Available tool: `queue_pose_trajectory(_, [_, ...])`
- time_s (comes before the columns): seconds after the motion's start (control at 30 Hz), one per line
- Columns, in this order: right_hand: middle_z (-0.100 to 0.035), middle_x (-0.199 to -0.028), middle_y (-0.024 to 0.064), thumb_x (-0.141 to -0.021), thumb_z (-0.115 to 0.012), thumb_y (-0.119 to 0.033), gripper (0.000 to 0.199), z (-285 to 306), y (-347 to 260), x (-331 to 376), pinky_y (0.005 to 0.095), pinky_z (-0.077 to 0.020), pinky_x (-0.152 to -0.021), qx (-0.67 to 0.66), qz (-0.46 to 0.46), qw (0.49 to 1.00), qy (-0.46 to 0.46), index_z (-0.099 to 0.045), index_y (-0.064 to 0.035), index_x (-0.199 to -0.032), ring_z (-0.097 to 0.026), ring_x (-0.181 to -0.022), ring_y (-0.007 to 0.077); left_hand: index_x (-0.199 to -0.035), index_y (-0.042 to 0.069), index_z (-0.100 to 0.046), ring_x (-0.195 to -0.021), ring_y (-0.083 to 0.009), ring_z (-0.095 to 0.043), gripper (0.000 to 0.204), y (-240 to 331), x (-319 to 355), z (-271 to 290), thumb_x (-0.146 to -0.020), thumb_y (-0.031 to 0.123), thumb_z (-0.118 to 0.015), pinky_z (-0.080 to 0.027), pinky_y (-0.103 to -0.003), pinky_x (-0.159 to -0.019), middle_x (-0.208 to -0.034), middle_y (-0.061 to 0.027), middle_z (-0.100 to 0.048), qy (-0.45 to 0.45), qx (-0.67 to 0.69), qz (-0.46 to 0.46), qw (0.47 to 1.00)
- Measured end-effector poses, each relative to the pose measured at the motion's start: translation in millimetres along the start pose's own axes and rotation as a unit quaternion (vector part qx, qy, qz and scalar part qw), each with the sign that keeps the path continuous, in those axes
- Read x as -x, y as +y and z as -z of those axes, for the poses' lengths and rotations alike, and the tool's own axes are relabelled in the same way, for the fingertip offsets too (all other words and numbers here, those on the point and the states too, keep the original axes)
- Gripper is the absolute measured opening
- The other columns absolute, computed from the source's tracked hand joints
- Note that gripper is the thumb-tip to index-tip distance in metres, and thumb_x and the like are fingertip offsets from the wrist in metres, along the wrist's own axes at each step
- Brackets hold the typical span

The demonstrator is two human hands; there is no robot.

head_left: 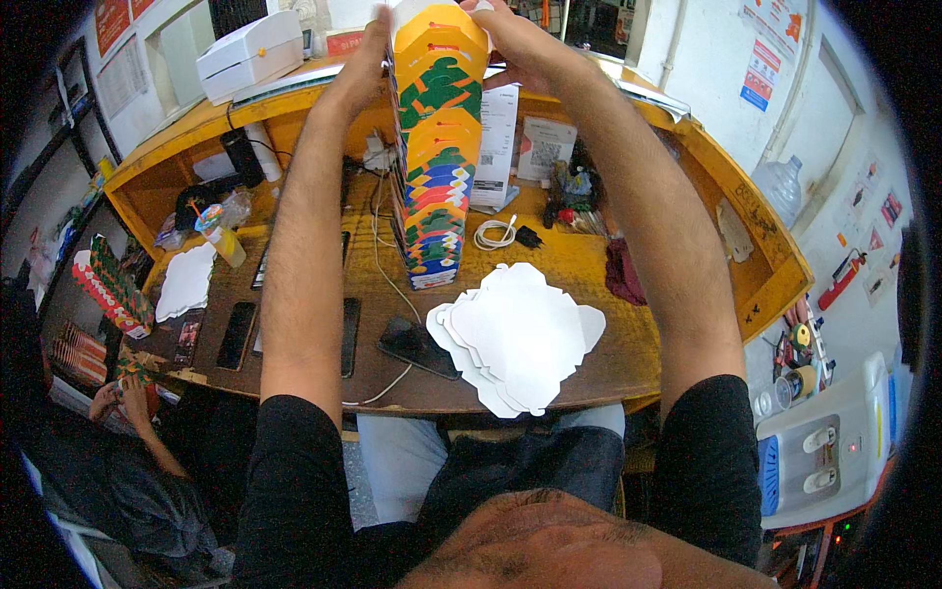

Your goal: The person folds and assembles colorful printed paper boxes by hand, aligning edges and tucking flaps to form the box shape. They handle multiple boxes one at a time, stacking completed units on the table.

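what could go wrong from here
The tall, narrow stack of colourful cardboard boxes might topple, with the left hand and right hand both near its top. The uneven pile of flat white card cutouts could slip off, since it reaches the front edge of the brown wooden desk.

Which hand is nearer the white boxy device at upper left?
Left. The left hand is right of the white boxy device, beside the colourful stack; the right hand is farther right, beyond the stack.
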State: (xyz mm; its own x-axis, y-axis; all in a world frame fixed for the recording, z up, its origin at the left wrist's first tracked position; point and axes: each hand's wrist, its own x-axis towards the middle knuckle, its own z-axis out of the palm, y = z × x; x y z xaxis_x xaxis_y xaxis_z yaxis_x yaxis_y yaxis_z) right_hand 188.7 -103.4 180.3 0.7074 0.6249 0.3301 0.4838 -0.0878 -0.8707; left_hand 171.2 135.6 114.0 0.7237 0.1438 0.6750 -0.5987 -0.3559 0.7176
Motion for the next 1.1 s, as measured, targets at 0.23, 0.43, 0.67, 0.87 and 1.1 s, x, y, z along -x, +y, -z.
queue_pose_trajectory(0.23, [-0.064, -0.142, 0.014, -0.114, -0.048, -0.028, 0.051, 2.9, 34.7, -9.3, 0.0434, -0.0537, -0.111, -0.077, 0.062, 0.993, 0.063, -0.043, -0.0181, -0.165, -0.062, -0.132, 0.0253, -0.142, 0.007, -0.066, -0.112, -0.0225, -0.062, 0.075, -18.1, -27.0, 36.5, -0.112, 0.066, -0.032, -0.043, -0.045, -0.106, -0.131, -0.0094, -0.07, -0.028, 0.058, 0.097, 0.993])
queue_pose_trajectory(0.43, [-0.064, -0.143, 0.0116, -0.109, -0.054, -0.022, 0.05, 35.8, 66.3, -34.8, 0.0486, -0.0551, -0.112, -0.04, 0.104, 0.994, 0.025, -0.052, -0.0157, -0.159, -0.062, -0.133, 0.0265, -0.139, 0.01, -0.068, -0.112, -0.0212, -0.066, 0.062, 10.5, -21.0, 18.8, -0.111, 0.059, -0.042, -0.047, -0.043, -0.105, -0.13, -0.0079, -0.074, -0.049, 0.037, 0.138, 0.989])
queue_pose_trajectory(0.67, [-0.062, -0.145, 0.0127, -0.105, -0.058, -0.043, 0.051, 17.3, -8.7, -11.7, 0.051, -0.0563, -0.097, 0.089, -0.018, 0.995, -0.051, -0.057, -0.0136, -0.146, -0.061, -0.128, 0.0262, -0.131, 0.011, -0.072, -0.086, -0.0223, -0.073, 0.082, 20.2, -24.1, 8.7, -0.102, 0.081, -0.041, -0.058, -0.035, -0.072, -0.098, -0.0088, -0.079, -0.178, 0.213, 0.165, 0.946])
queue_pose_trajectory(0.87, [-0.069, -0.133, 0.0212, -0.102, -0.068, -0.036, 0.074, 9.3, -28.0, -18.0, 0.0484, -0.0616, -0.088, 0.101, 0.088, 0.99, -0.053, -0.041, -0.0061, -0.163, -0.071, -0.111, 0.0319, -0.141, 0.009, -0.067, -0.111, -0.0244, -0.071, 0.072, 12.8, -13.5, -9.2, -0.107, 0.067, -0.042, -0.052, -0.042, -0.099, -0.128, -0.0102, -0.075, 0.021, 0.247, 0.114, 0.962])
queue_pose_trajectory(1.1, [-0.057, -0.153, 0.0258, -0.107, -0.06, -0.044, 0.077, 19.9, -31.0, -29.1, 0.0552, -0.0586, -0.104, 0.202, 0.059, 0.974, -0.088, -0.03, -0.0143, -0.171, -0.062, -0.134, 0.0343, -0.146, 0.009, -0.063, -0.127, -0.0255, -0.067, 0.064, 18.0, 0.6, -11.4, -0.11, 0.058, -0.042, -0.046, -0.043, -0.114, -0.14, -0.0099, -0.072, 0.077, 0.142, 0.075, 0.984])
